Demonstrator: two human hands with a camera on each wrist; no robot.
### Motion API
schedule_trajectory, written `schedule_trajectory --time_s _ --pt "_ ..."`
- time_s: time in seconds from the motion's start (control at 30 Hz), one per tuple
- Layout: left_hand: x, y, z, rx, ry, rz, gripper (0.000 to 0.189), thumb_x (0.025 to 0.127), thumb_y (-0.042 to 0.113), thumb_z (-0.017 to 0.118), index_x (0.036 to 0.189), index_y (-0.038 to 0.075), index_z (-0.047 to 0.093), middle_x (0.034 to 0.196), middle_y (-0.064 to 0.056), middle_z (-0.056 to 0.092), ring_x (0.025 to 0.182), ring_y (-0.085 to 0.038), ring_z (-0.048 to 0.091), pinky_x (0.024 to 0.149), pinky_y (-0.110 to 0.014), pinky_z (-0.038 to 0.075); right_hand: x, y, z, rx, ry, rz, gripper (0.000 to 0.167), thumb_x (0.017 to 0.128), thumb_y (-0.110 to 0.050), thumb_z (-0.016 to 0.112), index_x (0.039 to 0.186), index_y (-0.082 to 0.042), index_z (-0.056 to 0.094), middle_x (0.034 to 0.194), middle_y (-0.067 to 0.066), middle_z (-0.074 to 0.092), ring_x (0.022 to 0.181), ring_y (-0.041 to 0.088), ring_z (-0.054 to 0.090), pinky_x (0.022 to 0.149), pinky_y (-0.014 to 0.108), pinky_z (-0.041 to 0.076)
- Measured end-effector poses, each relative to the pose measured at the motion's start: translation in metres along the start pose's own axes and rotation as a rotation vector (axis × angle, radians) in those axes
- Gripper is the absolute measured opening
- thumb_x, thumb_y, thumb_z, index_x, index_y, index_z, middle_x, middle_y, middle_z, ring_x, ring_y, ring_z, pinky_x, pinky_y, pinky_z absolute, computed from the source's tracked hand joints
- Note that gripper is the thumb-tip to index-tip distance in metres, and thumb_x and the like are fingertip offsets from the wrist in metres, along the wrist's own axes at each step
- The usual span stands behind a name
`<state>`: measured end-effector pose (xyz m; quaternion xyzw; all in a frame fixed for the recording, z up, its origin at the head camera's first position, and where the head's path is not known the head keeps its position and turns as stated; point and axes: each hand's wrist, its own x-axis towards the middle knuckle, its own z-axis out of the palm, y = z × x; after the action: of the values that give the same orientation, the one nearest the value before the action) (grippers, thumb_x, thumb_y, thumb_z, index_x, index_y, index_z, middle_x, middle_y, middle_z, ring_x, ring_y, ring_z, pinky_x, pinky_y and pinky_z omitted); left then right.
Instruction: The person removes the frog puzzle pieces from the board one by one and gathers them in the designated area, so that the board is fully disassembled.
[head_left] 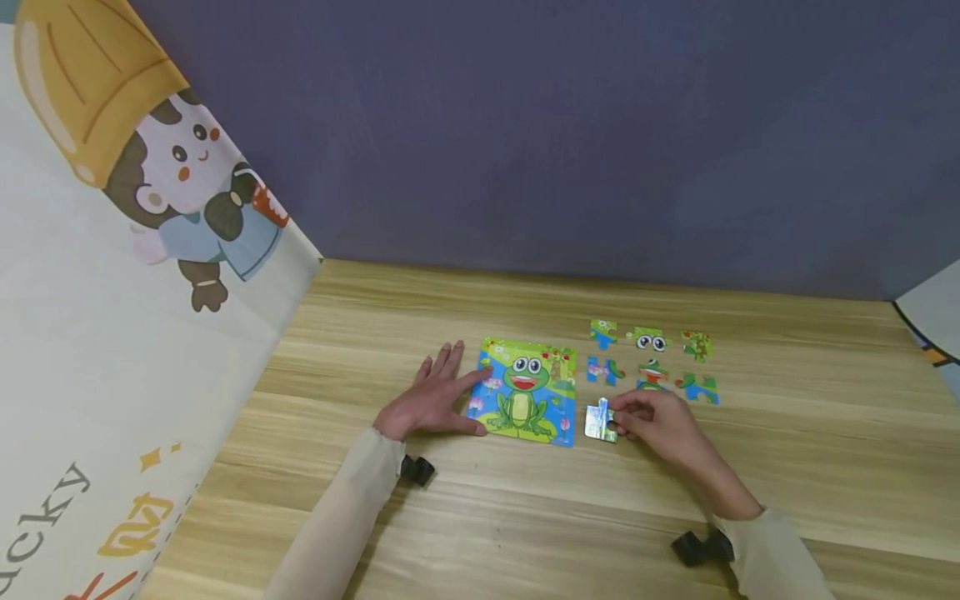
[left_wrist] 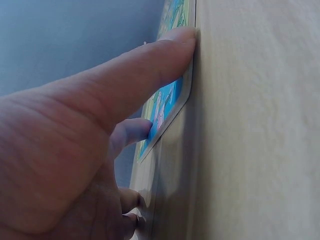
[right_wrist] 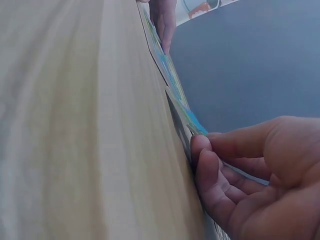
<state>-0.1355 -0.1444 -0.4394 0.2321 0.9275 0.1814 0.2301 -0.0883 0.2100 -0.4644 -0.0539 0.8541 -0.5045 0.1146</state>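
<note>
A square frog picture board (head_left: pixel 521 392) lies on the table. My left hand (head_left: pixel 435 400) is spread at its left side, with thumb and index finger resting on its edge; the thumb (left_wrist: pixel 170 55) presses on the rim in the left wrist view. Between thumb and fingers, my right hand (head_left: pixel 660 423) pinches a jigsaw piece (head_left: pixel 599 422) just right of the board. Glare washes out most of that piece's print. In the right wrist view the piece (right_wrist: pixel 186 112) is tilted, one edge raised over the wood.
Beyond my right hand lie jigsaw pieces in two rows, among them an eyes piece (head_left: pixel 648 339), a mouth piece (head_left: pixel 653 372) and a tree piece (head_left: pixel 697 345). The wooden table (head_left: pixel 480 517) meets a dark blue wall panel (head_left: pixel 562 150) behind and a printed white sheet (head_left: pixel 150 350) at left.
</note>
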Motion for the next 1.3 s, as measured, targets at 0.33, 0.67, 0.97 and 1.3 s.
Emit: schedule_trajectory --time_s 0.33,0.67,0.97,1.3 --pt "0.000 -0.001 0.001 0.007 0.003 0.004 0.093 0.083 0.052 0.076 0.159 0.027 0.029 0.168 -0.020 -0.014 0.156 -0.039 -0.015 0.125 -0.061 -0.003 0.001 -0.001 0.002 -0.100 0.042 -0.020 0.014 0.093 0.001 0.065 0.104 0.005 0.071 0.085 0.013 0.075 0.069 0.003 0.066 0.062 0.021 0.056" --pt "0.001 -0.001 0.001 -0.003 0.001 0.007 0.092 0.084 0.051 0.076 0.159 0.027 0.029 0.168 -0.020 -0.014 0.157 -0.039 -0.015 0.125 -0.061 -0.003 0.000 -0.003 0.003 -0.136 0.047 0.007 0.014 0.093 -0.001 0.064 0.104 0.004 0.071 0.086 0.012 0.076 0.070 0.007 0.068 0.061 0.021 0.056" --pt "0.001 -0.001 0.001 -0.001 0.001 0.007 0.092 0.083 0.051 0.076 0.159 0.027 0.029 0.168 -0.020 -0.014 0.156 -0.039 -0.015 0.125 -0.061 -0.003 -0.002 -0.007 0.001 -0.183 0.059 0.007 0.013 0.094 -0.004 0.065 0.103 0.002 0.073 0.084 0.010 0.076 0.069 0.008 0.069 0.060 0.021 0.055" --pt "0.002 -0.002 0.002 0.002 0.001 -0.003 0.092 0.083 0.051 0.077 0.159 0.028 0.029 0.168 -0.019 -0.014 0.157 -0.038 -0.015 0.126 -0.060 -0.003 0.002 -0.018 -0.006 -0.330 0.139 -0.137 0.009 0.091 -0.005 0.068 0.095 -0.005 0.076 0.090 0.008 0.076 0.077 0.013 0.068 0.074 0.028 0.056"
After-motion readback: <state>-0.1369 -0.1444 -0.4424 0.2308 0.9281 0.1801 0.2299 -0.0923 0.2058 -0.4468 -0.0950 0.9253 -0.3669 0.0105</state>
